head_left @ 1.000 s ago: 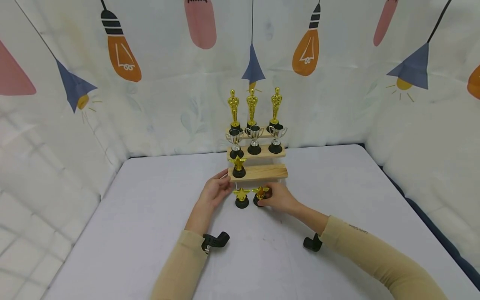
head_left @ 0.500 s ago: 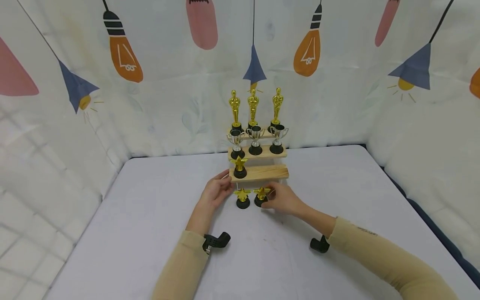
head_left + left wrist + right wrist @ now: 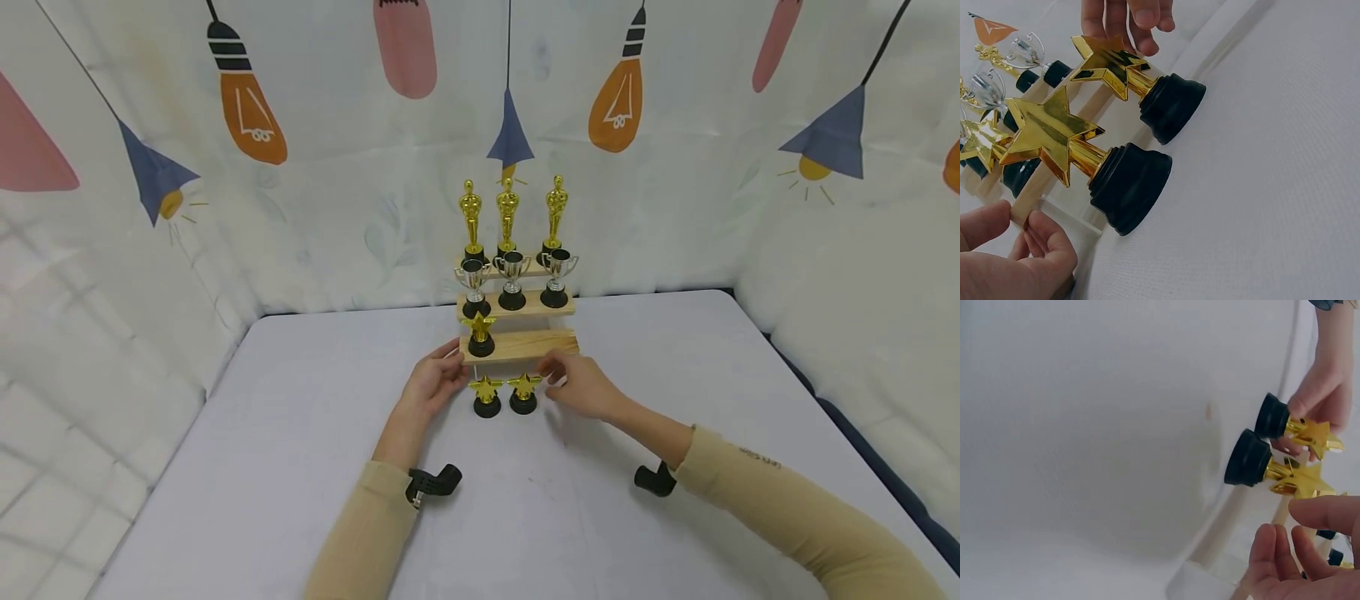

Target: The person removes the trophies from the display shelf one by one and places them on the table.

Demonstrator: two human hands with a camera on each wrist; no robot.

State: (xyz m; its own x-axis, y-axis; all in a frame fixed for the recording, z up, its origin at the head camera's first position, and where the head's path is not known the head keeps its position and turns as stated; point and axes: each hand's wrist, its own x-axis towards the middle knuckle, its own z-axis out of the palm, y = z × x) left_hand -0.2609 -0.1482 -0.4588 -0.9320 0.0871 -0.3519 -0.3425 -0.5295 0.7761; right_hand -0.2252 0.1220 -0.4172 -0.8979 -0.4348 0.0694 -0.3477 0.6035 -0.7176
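My left hand (image 3: 431, 387) pinches the left end of the lowest wooden board (image 3: 532, 344) of a tiered display stand, thumb and fingers on it in the left wrist view. Two gold star trophies on black bases stand upright on the table in front: the left trophy (image 3: 487, 398) and the right trophy (image 3: 523, 395). Just right of the latter, my right hand (image 3: 583, 385) has loosely bent fingers with nothing between them; the right wrist view shows its thumb and fingers (image 3: 1264, 547) apart. Another star trophy (image 3: 481, 337) sits at the left of the lowest board.
Three silver cup trophies (image 3: 512, 279) line the middle board (image 3: 531, 308). On the top board behind them stand three gold figure trophies (image 3: 507, 212). A white cloth covers the table (image 3: 315, 400), with a printed curtain (image 3: 337, 208) behind.
My right hand has let go of the right star trophy and drawn slightly right and back from it. That trophy stays on the table. The left hand keeps its hold on the board.
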